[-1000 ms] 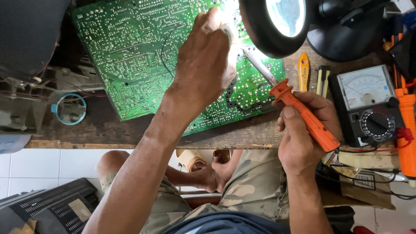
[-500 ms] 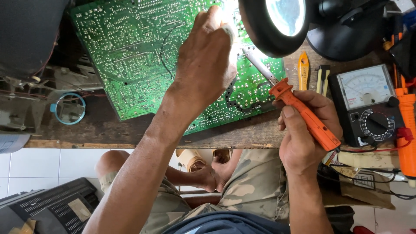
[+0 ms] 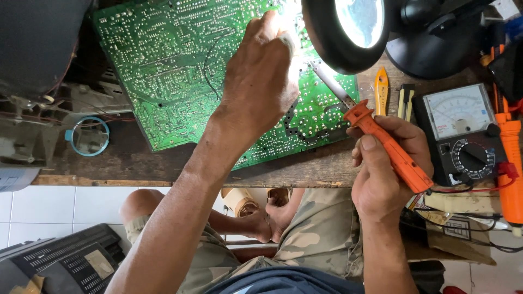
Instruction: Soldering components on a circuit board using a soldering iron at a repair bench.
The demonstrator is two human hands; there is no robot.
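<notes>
We grip iron [image 3: 384,142] in right hand [image 3: 381,169], pencil-style by orange handle, tip angled up-left onto board [image 3: 163,71] under lit magnifier [image 3: 348,27]. Left hand [image 3: 261,81] rests curled on board beside tip, fingers closed near joint; whether it pinches anything, we cannot tell. Board lies solder side up on bench [image 3: 152,169], tilted, so joints face us. Meter [image 3: 463,130] sits right of board, within reach.

I see magnifier lamp [image 3: 348,30] overhanging circuit board [image 3: 201,71] top right, blocking approach from above. Multimeter [image 3: 463,133], yellow tool [image 3: 381,90] crowd right side. Bare bench strip [image 3: 125,163] along near edge open; blue ring [image 3: 87,136] at left.
</notes>
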